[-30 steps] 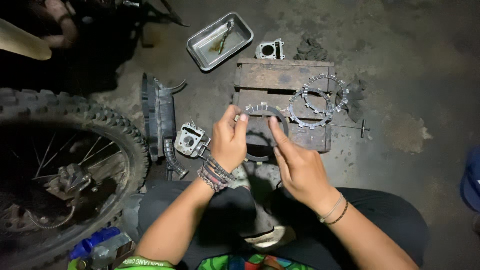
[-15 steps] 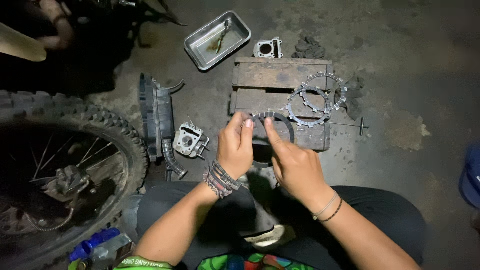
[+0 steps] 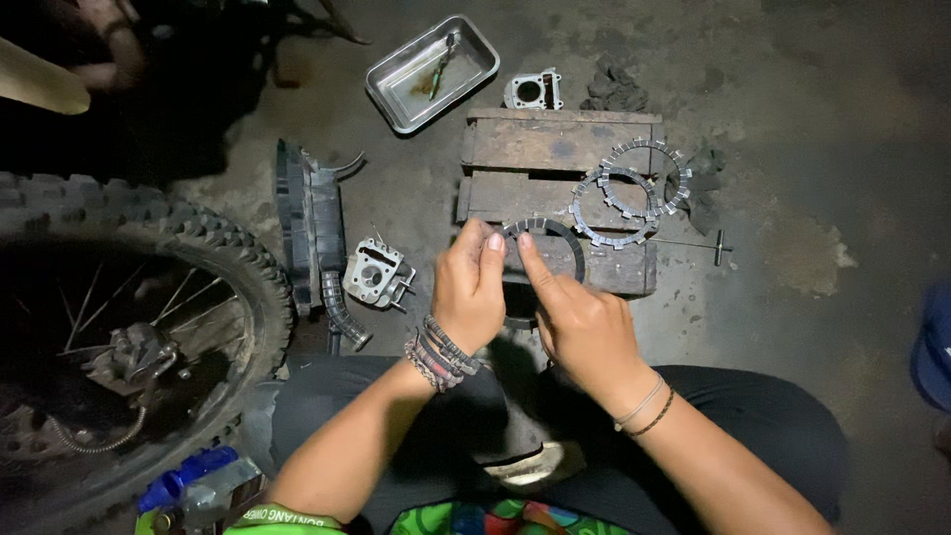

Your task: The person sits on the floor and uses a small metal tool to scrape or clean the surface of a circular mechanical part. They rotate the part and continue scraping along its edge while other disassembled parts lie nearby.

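Near the middle of the floor, above our lap: one toothed clutch ring [image 3: 543,238], dark, held by both hands over the near edge of the wooden pallet block [image 3: 555,149].

Left hand [image 3: 468,292]: fingers pinching the ring's left rim. Right hand [image 3: 584,322]: forefinger and thumb pinching the rim just beside the left hand's grip.

Handling note, as we judge it: keep the ring level and grip only its rim, so the teeth stay free for inspection.

Far right on the block: two more toothed rings [image 3: 629,193], overlapping. Far: metal tray [image 3: 433,74] and small cylinder [image 3: 532,91]. Left: cylinder head [image 3: 374,275], black plastic cover [image 3: 302,228], knobbly wheel [image 3: 129,327]. Right: T-handle tool [image 3: 698,245].

Open room: bare concrete floor [image 3: 812,149] to the right; the left side is crowded.
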